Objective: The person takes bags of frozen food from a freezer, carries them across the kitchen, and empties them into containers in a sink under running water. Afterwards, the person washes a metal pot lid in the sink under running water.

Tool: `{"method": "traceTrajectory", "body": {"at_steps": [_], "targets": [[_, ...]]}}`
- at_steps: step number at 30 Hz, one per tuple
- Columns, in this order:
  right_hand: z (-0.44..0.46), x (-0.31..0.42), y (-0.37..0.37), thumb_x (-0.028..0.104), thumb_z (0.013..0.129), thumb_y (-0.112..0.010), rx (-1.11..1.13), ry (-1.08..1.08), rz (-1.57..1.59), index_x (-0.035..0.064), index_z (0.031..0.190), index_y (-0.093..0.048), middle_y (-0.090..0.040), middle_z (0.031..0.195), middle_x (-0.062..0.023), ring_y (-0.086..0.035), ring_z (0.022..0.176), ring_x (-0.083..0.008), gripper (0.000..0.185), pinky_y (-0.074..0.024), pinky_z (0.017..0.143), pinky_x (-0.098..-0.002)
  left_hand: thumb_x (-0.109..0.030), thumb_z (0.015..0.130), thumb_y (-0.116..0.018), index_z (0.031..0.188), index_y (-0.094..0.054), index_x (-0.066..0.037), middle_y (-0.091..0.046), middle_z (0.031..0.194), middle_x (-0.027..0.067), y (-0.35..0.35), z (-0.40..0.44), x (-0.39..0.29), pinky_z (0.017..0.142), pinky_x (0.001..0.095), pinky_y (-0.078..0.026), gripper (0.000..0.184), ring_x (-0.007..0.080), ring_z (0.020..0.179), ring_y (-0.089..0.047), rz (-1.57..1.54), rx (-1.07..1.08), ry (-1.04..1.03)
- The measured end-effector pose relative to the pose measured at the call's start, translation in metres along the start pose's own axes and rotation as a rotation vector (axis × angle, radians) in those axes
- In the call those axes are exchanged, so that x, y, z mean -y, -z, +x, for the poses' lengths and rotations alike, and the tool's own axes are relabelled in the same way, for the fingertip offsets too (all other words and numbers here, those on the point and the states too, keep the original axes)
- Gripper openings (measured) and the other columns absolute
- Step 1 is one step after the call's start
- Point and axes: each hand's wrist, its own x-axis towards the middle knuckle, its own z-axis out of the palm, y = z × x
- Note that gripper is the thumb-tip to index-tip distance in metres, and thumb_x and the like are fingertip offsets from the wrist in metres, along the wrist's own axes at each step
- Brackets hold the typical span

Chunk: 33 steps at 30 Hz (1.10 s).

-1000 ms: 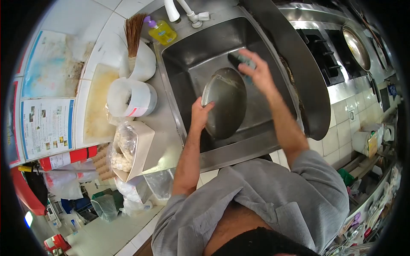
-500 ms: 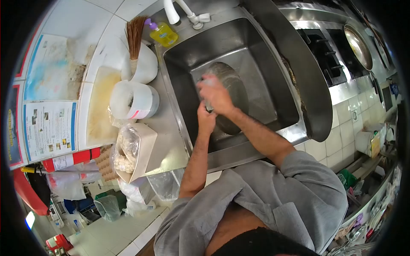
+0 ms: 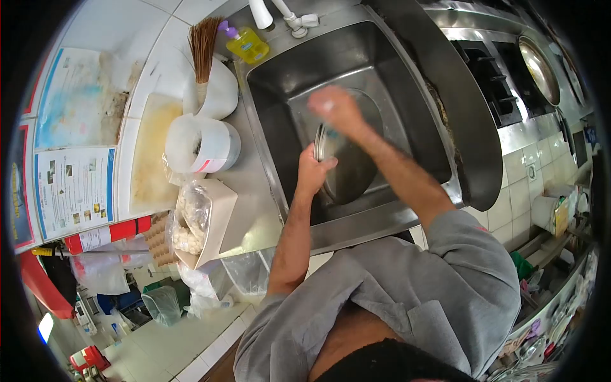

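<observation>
My left hand (image 3: 314, 169) grips the near-left rim of a round metal pan or lid (image 3: 350, 167), which is tilted inside the steel sink (image 3: 407, 89). Over the upper left part of this round piece is my right hand (image 3: 335, 108), blurred by motion, with its fingers curled. Whatever it holds is hidden or smeared. A white faucet (image 3: 296, 22) stands behind the sink, and a bottle of yellow liquid soap (image 3: 247, 46) with a purple pump is at the sink's back left corner.
Left of the sink are a stick brush (image 3: 202, 60) in a white holder, a white tub (image 3: 202, 145) and a beige container (image 3: 216, 219) with a plastic bag. A raised metal guard (image 3: 468, 121) separates the sink from a stove with a pan (image 3: 539, 70).
My right hand swung from the sink's right side across to the round piece's left edge, then slightly up and right. My left hand kept its grip, shifting slightly right in view.
</observation>
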Motion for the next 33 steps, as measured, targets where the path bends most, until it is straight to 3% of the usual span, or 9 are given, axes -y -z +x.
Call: {"method": "traceTrajectory", "body": {"at_steps": [4, 7, 11, 15, 20, 22, 28, 30, 33], "targets": [[0.000, 0.004, 0.000, 0.019, 0.077, -0.060, -0.106, 0.332, -0.201, 0.0041, 0.089, -0.061, -0.061, 0.086, -0.0113, -0.057, 0.085, -0.0256, 0.020, -0.0440, 0.076, -0.0371, 0.006, 0.065, -0.058, 0.094, -0.056, 0.000, -0.060, 0.082, 0.0032, -0.003, 0.003, 0.023, 0.066, 0.0264, -0.045, 0.030, 0.0108, 0.071, -0.055, -0.200, -0.135, -0.118], [-0.011, -0.115, 0.013, 0.017, 0.080, -0.054, -0.284, -0.540, 0.287, -0.0008, 0.096, -0.060, -0.060, 0.095, -0.0148, -0.055, 0.092, -0.0270, 0.025, -0.0420, 0.082, -0.0393, 0.006, 0.064, -0.060, 0.092, -0.056, 0.000, -0.060, 0.083, 0.0037, -0.006, -0.015, 0.006, 0.066, 0.0249, -0.045, 0.029, 0.0108, 0.071, -0.056, -0.332, -0.190, -0.062], [-0.031, -0.069, -0.020, 0.020, 0.085, -0.048, 0.023, -0.009, -0.339, 0.0016, 0.104, -0.058, -0.057, 0.105, -0.0192, -0.049, 0.106, -0.0342, 0.028, -0.0343, 0.094, -0.0403, 0.007, 0.063, -0.062, 0.093, -0.055, 0.000, -0.061, 0.083, 0.0041, 0.002, -0.001, 0.033, 0.068, 0.0246, -0.045, 0.031, 0.0113, 0.072, -0.057, -0.240, -0.173, -0.042], [-0.036, -0.010, -0.026, 0.024, 0.086, -0.049, 0.046, 0.014, -0.198, 0.0020, 0.107, -0.057, -0.052, 0.111, -0.0189, -0.047, 0.108, -0.0319, 0.031, -0.0328, 0.095, -0.0378, 0.007, 0.064, -0.061, 0.093, -0.056, 0.001, -0.061, 0.087, 0.0058, -0.002, -0.005, 0.019, 0.068, 0.0257, -0.046, 0.030, 0.0128, 0.075, -0.058, -0.301, -0.165, -0.074], [0.001, -0.113, 0.039, 0.025, 0.084, -0.053, -0.188, -1.000, 0.875, -0.0020, 0.100, -0.057, -0.061, 0.091, -0.0083, -0.058, 0.083, -0.0169, 0.031, -0.0460, 0.075, -0.0315, -0.002, 0.068, -0.066, 0.101, -0.055, 0.003, -0.061, 0.093, 0.0076, -0.018, -0.042, -0.007, 0.075, 0.0266, -0.045, 0.036, 0.0145, 0.082, -0.057, 0.125, -0.158, -0.215], [0.010, -0.097, 0.053, 0.023, 0.086, -0.051, -0.307, -0.861, 0.535, 0.0014, 0.090, -0.061, -0.061, 0.078, -0.0031, -0.058, 0.069, -0.0138, 0.024, -0.0464, 0.063, -0.0296, -0.006, 0.069, -0.065, 0.101, -0.056, 0.003, -0.060, 0.093, 0.0096, -0.015, -0.042, 0.002, 0.075, 0.0284, -0.045, 0.034, 0.0161, 0.083, -0.056, 0.095, -0.123, -0.188], [0.017, 0.051, 0.004, 0.021, 0.070, -0.063, 0.420, 0.192, -0.668, 0.0099, 0.084, -0.065, -0.058, 0.075, -0.0088, -0.058, 0.080, -0.0224, 0.017, -0.0446, 0.073, -0.0323, 0.001, 0.068, -0.062, 0.098, -0.054, 0.001, -0.060, 0.090, 0.0074, 0.016, 0.009, 0.003, 0.073, 0.0294, -0.045, 0.031, 0.0149, 0.082, -0.056, -0.028, 0.051, -0.136], [0.007, 0.052, 0.000, 0.022, 0.070, -0.062, 0.281, 0.331, -0.493, 0.0103, 0.083, -0.064, -0.058, 0.075, -0.0087, -0.058, 0.080, -0.0240, 0.017, -0.0442, 0.075, -0.0328, 0.003, 0.068, -0.061, 0.093, -0.055, 0.000, -0.060, 0.088, 0.0052, 0.008, 0.010, 0.009, 0.071, 0.0273, -0.044, 0.026, 0.0120, 0.078, -0.055, 0.185, -0.089, -0.386], [0.018, -0.044, -0.003, 0.026, 0.079, -0.054, 0.036, 0.533, -0.367, 0.0107, 0.084, -0.063, -0.061, 0.085, -0.0091, -0.058, 0.084, -0.0231, 0.019, -0.0444, 0.077, -0.0380, 0.005, 0.068, -0.061, 0.090, -0.054, 0.000, -0.059, 0.083, 0.0046, 0.000, -0.011, 0.000, 0.069, 0.0268, -0.045, 0.024, 0.0114, 0.073, -0.055, -0.301, -0.211, -0.165]]}}
